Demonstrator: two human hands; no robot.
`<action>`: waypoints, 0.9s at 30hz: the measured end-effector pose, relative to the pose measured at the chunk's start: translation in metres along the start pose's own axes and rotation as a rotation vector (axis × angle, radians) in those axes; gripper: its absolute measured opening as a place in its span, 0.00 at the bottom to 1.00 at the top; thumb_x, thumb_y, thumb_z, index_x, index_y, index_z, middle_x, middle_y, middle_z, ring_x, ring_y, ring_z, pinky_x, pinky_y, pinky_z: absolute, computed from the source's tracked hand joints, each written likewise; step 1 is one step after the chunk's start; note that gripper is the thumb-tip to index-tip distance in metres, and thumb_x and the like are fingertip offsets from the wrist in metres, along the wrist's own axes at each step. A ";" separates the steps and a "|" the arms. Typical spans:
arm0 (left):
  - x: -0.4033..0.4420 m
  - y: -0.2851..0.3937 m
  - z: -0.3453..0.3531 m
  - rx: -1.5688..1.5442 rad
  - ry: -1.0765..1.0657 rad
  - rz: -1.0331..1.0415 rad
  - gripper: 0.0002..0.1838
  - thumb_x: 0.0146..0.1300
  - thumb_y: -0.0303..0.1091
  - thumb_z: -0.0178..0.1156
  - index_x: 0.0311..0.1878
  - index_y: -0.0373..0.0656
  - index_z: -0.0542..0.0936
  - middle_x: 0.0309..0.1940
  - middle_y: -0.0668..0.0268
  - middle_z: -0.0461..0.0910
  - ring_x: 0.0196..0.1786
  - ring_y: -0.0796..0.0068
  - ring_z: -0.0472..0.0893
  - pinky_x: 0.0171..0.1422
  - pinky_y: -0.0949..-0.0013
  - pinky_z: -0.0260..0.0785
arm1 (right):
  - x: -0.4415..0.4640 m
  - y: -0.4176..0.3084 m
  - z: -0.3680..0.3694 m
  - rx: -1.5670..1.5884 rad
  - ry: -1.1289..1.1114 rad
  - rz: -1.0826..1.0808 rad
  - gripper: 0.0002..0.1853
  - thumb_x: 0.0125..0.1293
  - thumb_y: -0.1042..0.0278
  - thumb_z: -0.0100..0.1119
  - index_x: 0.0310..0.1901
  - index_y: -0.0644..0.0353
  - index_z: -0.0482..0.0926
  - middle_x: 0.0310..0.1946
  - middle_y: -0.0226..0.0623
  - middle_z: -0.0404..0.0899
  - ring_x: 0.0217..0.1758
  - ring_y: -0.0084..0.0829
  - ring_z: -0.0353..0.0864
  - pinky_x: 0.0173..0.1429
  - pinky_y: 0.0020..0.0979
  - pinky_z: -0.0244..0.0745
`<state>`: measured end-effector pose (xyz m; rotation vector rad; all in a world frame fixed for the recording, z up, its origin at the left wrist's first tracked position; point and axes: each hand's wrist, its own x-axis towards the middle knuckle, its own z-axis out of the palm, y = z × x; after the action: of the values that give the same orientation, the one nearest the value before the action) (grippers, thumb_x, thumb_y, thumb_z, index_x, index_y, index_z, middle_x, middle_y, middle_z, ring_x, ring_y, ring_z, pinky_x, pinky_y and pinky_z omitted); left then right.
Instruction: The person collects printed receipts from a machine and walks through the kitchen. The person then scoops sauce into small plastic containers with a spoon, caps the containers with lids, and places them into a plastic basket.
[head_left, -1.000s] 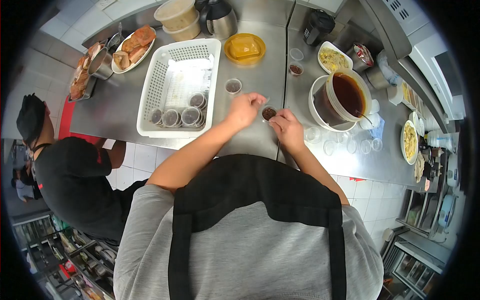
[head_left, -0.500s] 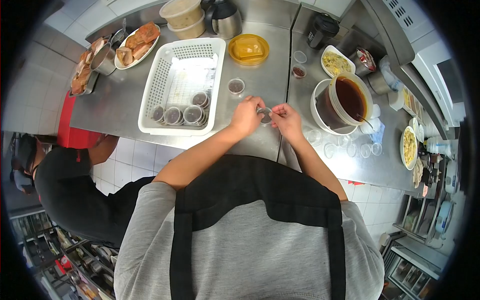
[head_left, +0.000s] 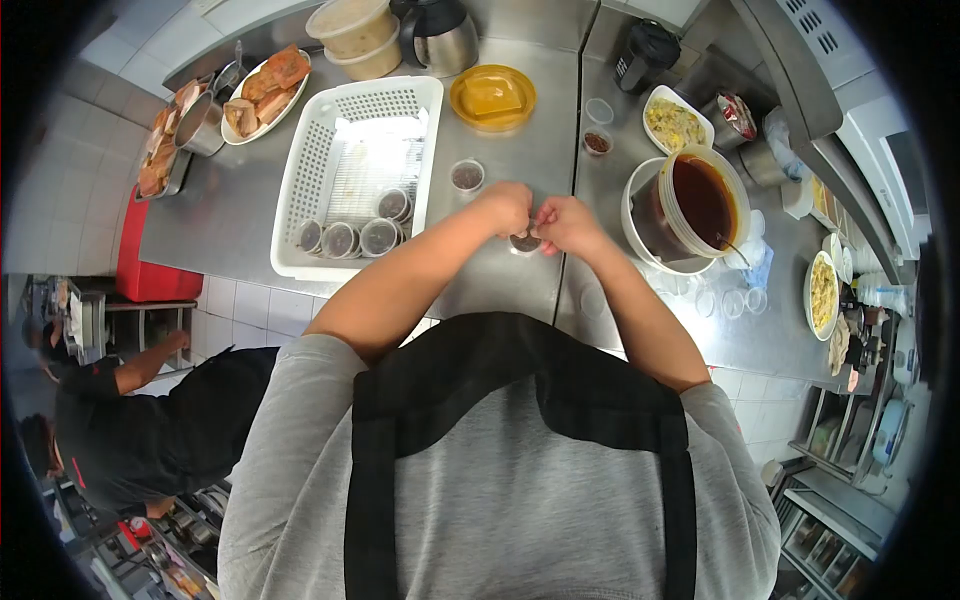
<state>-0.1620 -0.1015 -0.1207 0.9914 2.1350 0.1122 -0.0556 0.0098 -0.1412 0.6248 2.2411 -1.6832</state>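
Observation:
On the steel counter, a small clear cup with dark contents point(head_left: 525, 243) sits between my hands. My left hand point(head_left: 509, 209) closes on the cup's far left rim, where a clear lid appears to lie. My right hand point(head_left: 566, 225) pinches at the cup's right edge. Fingers hide part of the rim and lid. Just up and left stands another small cup point(head_left: 467, 175). Several filled cups point(head_left: 341, 240) stand in the near end of a white perforated basket point(head_left: 283, 200).
A tall tub of dark red sauce point(head_left: 704, 195) sits in a white bowl on the right, with clear empty cups point(head_left: 734, 303) nearby. Behind are a yellow dish point(head_left: 492, 97) and a steel jug point(head_left: 440, 40). Another person point(head_left: 170, 425) is at the left.
Both hands have come together over the cup, with a lid brought onto it. The other person at the left has moved down and away from the counter.

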 end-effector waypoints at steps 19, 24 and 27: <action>0.026 -0.005 -0.061 -1.188 0.429 -0.091 0.21 0.67 0.49 0.49 0.47 0.38 0.76 0.37 0.63 0.79 0.42 0.72 0.75 0.50 0.65 0.69 | 0.036 -0.019 -0.010 -0.380 0.906 -0.388 0.32 0.45 0.74 0.65 0.54 0.59 0.64 0.48 0.47 0.71 0.53 0.48 0.67 0.58 0.43 0.63; 0.048 -0.018 -0.052 -1.378 0.267 -0.096 0.21 0.67 0.47 0.49 0.47 0.38 0.77 0.39 0.65 0.79 0.45 0.72 0.75 0.53 0.65 0.67 | 0.018 -0.004 0.018 -0.169 0.723 -0.414 0.36 0.41 0.77 0.66 0.55 0.61 0.61 0.44 0.45 0.74 0.49 0.45 0.71 0.55 0.40 0.67; 0.043 -0.021 -0.037 -0.947 0.256 0.126 0.14 0.62 0.41 0.56 0.40 0.40 0.81 0.41 0.64 0.80 0.44 0.71 0.77 0.52 0.67 0.69 | 0.019 0.001 0.021 -0.089 0.725 -0.429 0.37 0.41 0.77 0.67 0.56 0.60 0.60 0.44 0.45 0.74 0.48 0.45 0.73 0.54 0.40 0.68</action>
<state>-0.2173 -0.0784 -0.1286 0.5386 1.8660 1.2352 -0.0727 -0.0063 -0.1573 0.8901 3.1254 -1.7039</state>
